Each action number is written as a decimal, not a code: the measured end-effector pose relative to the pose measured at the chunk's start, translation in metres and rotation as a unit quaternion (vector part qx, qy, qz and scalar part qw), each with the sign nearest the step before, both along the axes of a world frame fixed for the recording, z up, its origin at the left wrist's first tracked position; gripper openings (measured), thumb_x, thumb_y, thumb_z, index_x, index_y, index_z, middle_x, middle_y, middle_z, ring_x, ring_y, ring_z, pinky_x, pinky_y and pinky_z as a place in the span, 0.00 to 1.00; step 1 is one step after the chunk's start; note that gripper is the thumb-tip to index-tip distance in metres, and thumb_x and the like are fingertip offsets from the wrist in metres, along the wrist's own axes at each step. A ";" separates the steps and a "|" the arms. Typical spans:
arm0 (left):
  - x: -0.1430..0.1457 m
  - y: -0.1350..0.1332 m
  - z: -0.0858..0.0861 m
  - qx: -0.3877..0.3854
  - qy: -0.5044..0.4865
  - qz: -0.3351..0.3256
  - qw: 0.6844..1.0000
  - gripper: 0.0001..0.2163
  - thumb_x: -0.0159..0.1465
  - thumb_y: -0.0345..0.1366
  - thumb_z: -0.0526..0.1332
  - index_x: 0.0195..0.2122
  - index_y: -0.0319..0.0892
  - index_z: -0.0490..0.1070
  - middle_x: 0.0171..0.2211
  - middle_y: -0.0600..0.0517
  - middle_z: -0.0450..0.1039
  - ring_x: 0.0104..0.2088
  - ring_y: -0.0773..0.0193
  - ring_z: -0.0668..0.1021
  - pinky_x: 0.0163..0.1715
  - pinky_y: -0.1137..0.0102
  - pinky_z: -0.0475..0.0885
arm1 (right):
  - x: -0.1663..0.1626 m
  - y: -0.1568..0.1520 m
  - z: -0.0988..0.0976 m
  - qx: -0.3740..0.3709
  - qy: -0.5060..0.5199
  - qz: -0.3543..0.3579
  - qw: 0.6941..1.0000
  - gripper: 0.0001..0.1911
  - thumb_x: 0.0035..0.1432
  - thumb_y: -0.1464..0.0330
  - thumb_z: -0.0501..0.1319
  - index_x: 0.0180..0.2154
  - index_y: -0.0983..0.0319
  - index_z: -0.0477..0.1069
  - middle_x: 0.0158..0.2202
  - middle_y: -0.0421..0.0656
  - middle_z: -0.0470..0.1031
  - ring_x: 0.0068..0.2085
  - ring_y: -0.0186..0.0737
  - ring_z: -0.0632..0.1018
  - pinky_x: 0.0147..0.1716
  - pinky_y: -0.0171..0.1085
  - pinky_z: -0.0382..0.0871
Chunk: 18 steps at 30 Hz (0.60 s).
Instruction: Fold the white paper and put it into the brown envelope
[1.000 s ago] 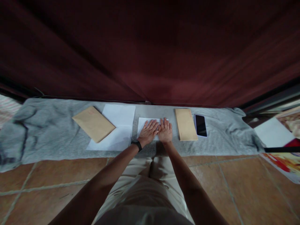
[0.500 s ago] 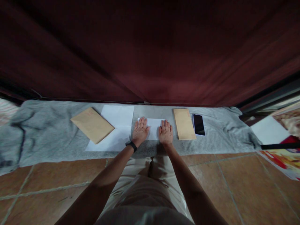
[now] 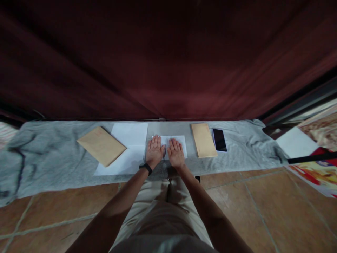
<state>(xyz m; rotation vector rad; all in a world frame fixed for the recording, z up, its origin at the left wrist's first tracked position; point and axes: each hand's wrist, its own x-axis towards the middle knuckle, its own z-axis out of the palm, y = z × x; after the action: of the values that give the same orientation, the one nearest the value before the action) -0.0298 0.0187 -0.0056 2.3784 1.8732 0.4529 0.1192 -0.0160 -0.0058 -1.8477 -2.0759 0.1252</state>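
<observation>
A folded white sheet of paper [image 3: 182,142] lies flat on the grey cloth [image 3: 234,137] in front of me. My left hand [image 3: 154,150] presses flat on its left part, fingers stretched forward, a dark band on that wrist. Close beside it, my right hand [image 3: 176,153] rests palm down near the sheet's middle, fingers out. Neither hand grips anything. To the left lie creased white sheets [image 3: 130,133], partly covered by a slanted brown envelope [image 3: 102,146]. Right of the folded sheet is a stack of brown envelopes [image 3: 204,140].
A phone [image 3: 219,140] with a dark screen lies right of the brown stack. Behind the cloth rises a dark red curtain [image 3: 168,70]. Tiled floor [image 3: 237,207] shows below the cloth's near edge. At far right are a white sheet [image 3: 296,142] and a colourful printed bag [image 3: 318,174].
My right hand has slid left across the folded sheet, toward my left hand, baring the sheet's right end. My left hand stays on the left part. The view has shifted slightly.
</observation>
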 end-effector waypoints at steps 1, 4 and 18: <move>0.000 0.000 0.000 0.001 0.001 0.001 1.000 0.30 0.73 0.42 0.45 0.72 0.30 0.54 0.73 0.37 0.52 0.74 0.48 0.54 0.71 0.49 0.51 | -0.002 0.000 -0.001 -0.004 -0.003 0.003 1.000 0.28 0.75 0.62 0.46 0.70 0.63 0.57 0.73 0.51 0.56 0.72 0.48 0.59 0.70 0.52 0.50; -0.002 -0.001 0.000 0.004 0.007 0.007 1.000 0.30 0.73 0.43 0.46 0.72 0.30 0.54 0.73 0.36 0.51 0.73 0.47 0.54 0.71 0.49 0.51 | 0.001 -0.002 -0.005 0.001 -0.010 -0.004 1.000 0.27 0.75 0.61 0.47 0.70 0.63 0.58 0.72 0.53 0.57 0.72 0.50 0.60 0.70 0.53 0.50; -0.010 -0.015 -0.009 0.053 -0.030 0.041 0.997 0.32 0.74 0.46 0.46 0.72 0.26 0.51 0.71 0.30 0.54 0.72 0.44 0.58 0.69 0.46 0.56 | 0.045 -0.034 -0.010 0.042 -0.004 -0.064 0.997 0.31 0.75 0.60 0.46 0.71 0.71 0.55 0.70 0.59 0.60 0.71 0.52 0.61 0.68 0.55 0.54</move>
<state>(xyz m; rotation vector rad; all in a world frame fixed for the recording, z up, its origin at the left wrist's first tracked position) -0.0395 0.0038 -0.0142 2.3298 1.9745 0.6380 0.1647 -0.0503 -0.0159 -1.9261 -1.9301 -0.0033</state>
